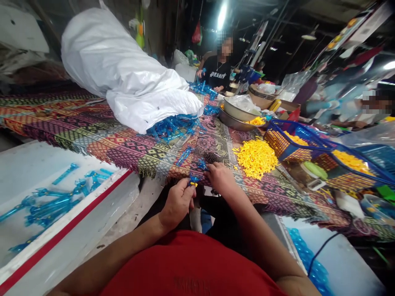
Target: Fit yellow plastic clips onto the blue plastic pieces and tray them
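Observation:
My left hand (178,202) is closed in a pinch at the table's front edge. Between its thumb and fingers sits a see-through blue plastic piece (194,179) with a small yellow part on it. My right hand (221,179) is just to the right, its fingers curled together; what they hold, if anything, is hidden. Beyond its fingertips lies a pile of small dark parts (211,157), with another blue piece (202,164) beside it. A longer blue plastic piece (184,156) rests on the patterned cloth (129,149). To the right spreads a heap of small yellow parts (256,158).
A large white sack (123,70) spills blue pieces onto the cloth. Blue baskets (290,142) with yellow parts and a stacked bowl (239,107) stand right. White foam boxes (77,238) flank me, holding blue pieces. A co-worker (219,70) sits across the table.

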Tool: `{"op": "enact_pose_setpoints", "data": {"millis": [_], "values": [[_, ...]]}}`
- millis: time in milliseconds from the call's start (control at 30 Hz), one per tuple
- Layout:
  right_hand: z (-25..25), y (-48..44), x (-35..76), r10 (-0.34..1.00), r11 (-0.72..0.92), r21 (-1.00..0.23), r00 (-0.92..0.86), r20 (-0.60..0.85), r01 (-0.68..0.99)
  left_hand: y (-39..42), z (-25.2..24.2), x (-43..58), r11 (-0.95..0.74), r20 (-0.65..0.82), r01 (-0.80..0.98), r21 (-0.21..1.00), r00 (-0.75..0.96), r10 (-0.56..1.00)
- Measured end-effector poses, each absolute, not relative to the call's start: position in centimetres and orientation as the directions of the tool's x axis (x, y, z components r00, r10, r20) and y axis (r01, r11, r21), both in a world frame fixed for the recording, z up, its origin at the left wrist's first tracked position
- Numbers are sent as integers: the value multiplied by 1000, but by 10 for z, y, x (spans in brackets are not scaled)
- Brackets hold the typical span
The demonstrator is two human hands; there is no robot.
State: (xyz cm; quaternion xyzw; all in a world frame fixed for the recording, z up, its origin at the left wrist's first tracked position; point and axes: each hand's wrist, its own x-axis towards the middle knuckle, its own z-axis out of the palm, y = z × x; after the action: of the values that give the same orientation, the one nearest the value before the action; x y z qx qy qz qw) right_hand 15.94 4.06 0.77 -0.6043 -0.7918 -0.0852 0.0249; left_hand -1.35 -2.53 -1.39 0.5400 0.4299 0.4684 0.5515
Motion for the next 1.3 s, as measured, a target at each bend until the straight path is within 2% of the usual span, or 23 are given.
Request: {"op": "enact_pose_setpoints", "data": {"millis": [133,233,333,433,500,733,1033,1300], "values": [[5,43,160,945,270,113,-286,158,956,-24,-15,-15,-10,25,-79,997,192,981],[6,41,162,934,291,87,-303,189,953,-22,-14,-14,68,-31,-165,984,221,975],[10,31,160,888,374,-81,-331,321,924,-20,-13,-13,162,-100,-271,949,227,969],[14,13,152,795,554,-299,-387,468,777,-19,-12,-13,219,-151,-294,931,237,960],[14,2,144,741,646,-357,-441,507,675,-19,-12,-13,230,-162,-280,932,244,956],[4,0,134,680,707,-379,-425,598,598,-22,-13,-11,187,-128,-233,954,247,960],[8,0,142,674,716,-310,-506,537,625,-24,-10,-12,182,-149,-111,977,252,956],[7,5,150,695,715,-401,-515,503,573,-23,-13,-13,135,-126,-8,991,309,943]]}}
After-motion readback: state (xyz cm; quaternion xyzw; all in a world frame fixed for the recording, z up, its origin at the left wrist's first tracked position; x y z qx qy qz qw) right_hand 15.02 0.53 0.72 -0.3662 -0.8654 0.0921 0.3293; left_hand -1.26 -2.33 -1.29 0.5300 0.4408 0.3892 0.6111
